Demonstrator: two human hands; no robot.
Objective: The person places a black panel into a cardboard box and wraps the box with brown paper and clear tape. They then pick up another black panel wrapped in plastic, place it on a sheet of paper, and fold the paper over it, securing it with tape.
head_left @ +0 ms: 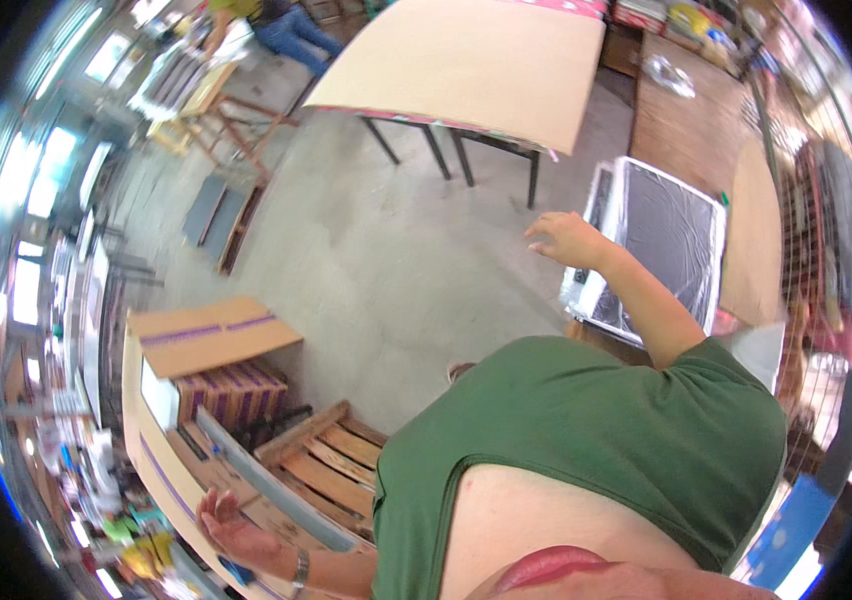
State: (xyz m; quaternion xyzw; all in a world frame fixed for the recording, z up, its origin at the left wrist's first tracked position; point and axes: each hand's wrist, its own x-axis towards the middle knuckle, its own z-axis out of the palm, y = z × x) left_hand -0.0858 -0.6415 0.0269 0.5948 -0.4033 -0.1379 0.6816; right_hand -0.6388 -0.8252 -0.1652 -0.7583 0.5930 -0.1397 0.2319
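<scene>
At the lower left, my left hand (236, 530) is palm up with loosely bent fingers and holds nothing visible. A bracelet or watch (301, 568) circles that wrist. Beside this hand is a large open cardboard box (146, 440); I cannot tell whether they touch. My right hand (571, 240) reaches out over the floor, fingers bent a little and apart, with nothing seen in it. Close to that hand and forearm lies a stack of dark flat panels (671, 240) with white edges, wrapped in clear plastic. My forearm partly covers it.
Ahead stands a large table (466, 60) with a tan top and dark legs. A brown worktable (681, 120) runs along the right. A wooden pallet (331, 470) lies near the cardboard box. Grey boards (211, 220) rest at the left, and a person in jeans (296, 35) is farther back.
</scene>
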